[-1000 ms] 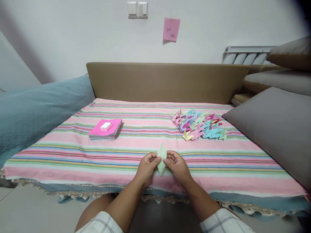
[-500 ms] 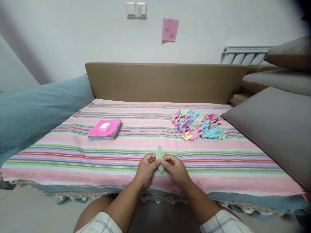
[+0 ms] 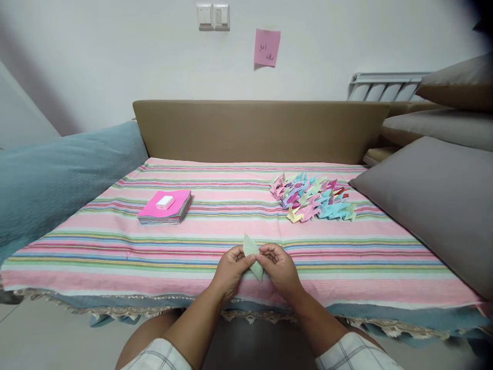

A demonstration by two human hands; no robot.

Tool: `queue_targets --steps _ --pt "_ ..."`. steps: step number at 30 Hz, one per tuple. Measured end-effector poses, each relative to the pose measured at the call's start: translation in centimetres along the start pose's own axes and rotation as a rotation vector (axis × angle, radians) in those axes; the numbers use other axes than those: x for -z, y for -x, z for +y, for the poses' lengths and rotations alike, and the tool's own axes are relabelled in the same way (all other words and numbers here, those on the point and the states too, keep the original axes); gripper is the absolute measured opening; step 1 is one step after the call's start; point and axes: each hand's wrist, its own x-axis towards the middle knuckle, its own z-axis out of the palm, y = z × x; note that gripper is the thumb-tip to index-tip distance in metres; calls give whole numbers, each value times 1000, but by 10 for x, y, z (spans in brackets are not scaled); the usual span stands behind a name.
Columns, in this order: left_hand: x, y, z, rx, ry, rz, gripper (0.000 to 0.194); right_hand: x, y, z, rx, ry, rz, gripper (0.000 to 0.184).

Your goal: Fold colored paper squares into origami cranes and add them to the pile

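"While a pale green folded-paper diamond (image 3: pixel 252 257) is pinched between left hand (image 3: pixel 232 267) and right hand (image 3: pixel 280 268), where is it held?"

"Near side, above pink striped cloth (image 3: pixel 127 280)."

"Other items?"

"Multicoloured folded-paper pile (image 3: pixel 310 199) placed far right; square paper stack (image 3: pixel 165 208), pink-topped, left."

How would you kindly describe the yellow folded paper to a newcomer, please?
On the striped cloth, a colourful cluster of folded papers lies left of the grey cushion. The yellow folded paper sits at its near left corner, its colour unlike the pink piece beside it.
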Motion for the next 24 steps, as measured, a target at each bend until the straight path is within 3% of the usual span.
queue_targets --steps 8,24 --pt "-4 3 5 13 -73 29 32 -3 2 -6 -58 -13 -101 26" --pt "-3 5 3 52 -129 -130 31 0 0 -3 -148 -46 -73 34"
